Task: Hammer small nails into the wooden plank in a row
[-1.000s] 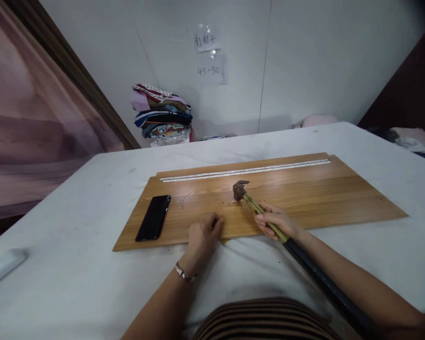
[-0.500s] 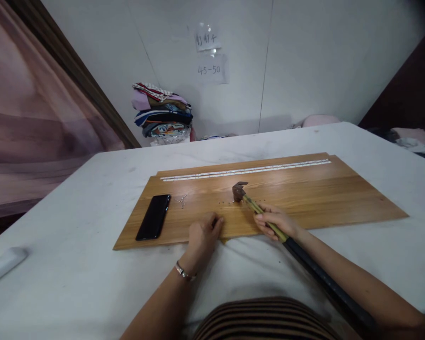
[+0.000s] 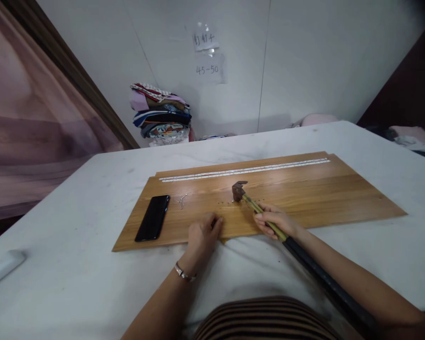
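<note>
My right hand (image 3: 274, 221) is closed around the yellow part of a claw hammer's (image 3: 264, 212) handle. Its rusty head rests on or just above the wooden board (image 3: 322, 198), beside a row of small nail heads (image 3: 223, 203); I cannot tell if it touches one. Left of the hammer, my left hand (image 3: 204, 231) lies on the board's front edge with its fingers curled in. What those fingers hold, if anything, is hidden. Several loose nails (image 3: 182, 201) lie in a small heap on the board, near a black phone (image 3: 153, 218).
Two white measuring strips (image 3: 246, 170) run along the board's far side. The board lies on a white-covered table (image 3: 74, 208). A white rounded object (image 3: 3, 267) is at the left edge. Behind the table stands a pile of folded clothes (image 3: 161, 113), with paper notes (image 3: 208, 68) on the wall.
The view has shifted very slightly. Both hands, the hammer and the things on the board stay practically where they were.
</note>
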A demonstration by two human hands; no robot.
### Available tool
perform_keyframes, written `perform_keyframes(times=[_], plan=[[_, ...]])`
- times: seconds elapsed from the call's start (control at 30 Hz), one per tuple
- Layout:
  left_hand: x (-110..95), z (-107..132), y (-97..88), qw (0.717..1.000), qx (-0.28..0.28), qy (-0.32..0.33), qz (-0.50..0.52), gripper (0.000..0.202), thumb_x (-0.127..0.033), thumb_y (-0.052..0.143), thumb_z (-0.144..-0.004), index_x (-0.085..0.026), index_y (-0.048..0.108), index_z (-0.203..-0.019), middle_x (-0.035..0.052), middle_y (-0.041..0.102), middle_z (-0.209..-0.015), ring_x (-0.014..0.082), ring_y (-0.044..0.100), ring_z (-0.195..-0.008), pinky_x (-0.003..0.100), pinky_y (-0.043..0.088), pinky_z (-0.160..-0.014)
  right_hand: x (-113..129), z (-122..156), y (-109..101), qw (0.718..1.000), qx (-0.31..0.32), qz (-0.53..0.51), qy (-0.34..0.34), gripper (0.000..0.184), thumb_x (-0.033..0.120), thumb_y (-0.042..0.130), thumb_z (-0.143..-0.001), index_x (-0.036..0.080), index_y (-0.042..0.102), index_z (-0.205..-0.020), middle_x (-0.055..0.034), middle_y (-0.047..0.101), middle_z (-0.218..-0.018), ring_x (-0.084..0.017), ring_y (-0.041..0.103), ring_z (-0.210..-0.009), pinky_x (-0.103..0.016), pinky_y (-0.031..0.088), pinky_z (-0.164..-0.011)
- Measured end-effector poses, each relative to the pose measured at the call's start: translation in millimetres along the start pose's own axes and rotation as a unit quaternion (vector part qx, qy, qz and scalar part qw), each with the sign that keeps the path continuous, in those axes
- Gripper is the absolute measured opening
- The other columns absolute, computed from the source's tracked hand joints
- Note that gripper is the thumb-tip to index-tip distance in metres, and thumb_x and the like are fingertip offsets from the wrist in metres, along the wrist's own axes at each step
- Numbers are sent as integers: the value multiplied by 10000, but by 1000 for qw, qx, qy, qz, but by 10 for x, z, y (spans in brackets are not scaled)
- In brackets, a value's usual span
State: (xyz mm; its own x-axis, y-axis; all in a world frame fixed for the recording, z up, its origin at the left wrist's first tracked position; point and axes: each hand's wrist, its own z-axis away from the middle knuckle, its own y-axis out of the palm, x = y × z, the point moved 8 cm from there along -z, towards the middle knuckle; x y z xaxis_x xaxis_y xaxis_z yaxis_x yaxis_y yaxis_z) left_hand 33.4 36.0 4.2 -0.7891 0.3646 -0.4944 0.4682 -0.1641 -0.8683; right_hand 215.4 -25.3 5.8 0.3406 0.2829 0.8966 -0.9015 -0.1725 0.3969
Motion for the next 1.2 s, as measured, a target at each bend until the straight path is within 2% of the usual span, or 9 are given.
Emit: perform_keyframes(times=[0.13,0.37,0.83,1.2], plan=[[-8,2,2,1000,-9,9,2,270,-395,455,-914,-216,619,-796,-6,670,-758,126,583,-698,232,324,-631,-9,-7,11,1000,5,2,4,288,331,645,-751,198,484,-949,114,449,-455,-49,310,-298,-137,269,-264],[19,-8,24,1000,1,0,1,261,-386,457,-913,-215,620,-804,-5,670,-764,125,585,-698,229,320,-623,0,6,13,1000,7,9,-1,377,328,639,-762,184,471,-1068,114,466,-468,-52,329,-297,-137,287,-269],[-6,-4,8,1000,-4,10,-5,261,-384,461,-910,-210,620,-797,-5,663,-747,122,575,-673,229,317,-608,-10,-3,4,1000,1,1,6,261,333,646,-752,205,455,-876,114,446,-458,-43,312,-298,-140,264,-268],[-2,3,8,1000,-9,12,4,260,-386,461,-915,-211,618,-803,-5,669,-772,125,587,-705,226,326,-624,-18,31,-38,1000,1,6,3,263,329,621,-783,198,466,-951,111,453,-445,-47,328,-278,-139,276,-271]])
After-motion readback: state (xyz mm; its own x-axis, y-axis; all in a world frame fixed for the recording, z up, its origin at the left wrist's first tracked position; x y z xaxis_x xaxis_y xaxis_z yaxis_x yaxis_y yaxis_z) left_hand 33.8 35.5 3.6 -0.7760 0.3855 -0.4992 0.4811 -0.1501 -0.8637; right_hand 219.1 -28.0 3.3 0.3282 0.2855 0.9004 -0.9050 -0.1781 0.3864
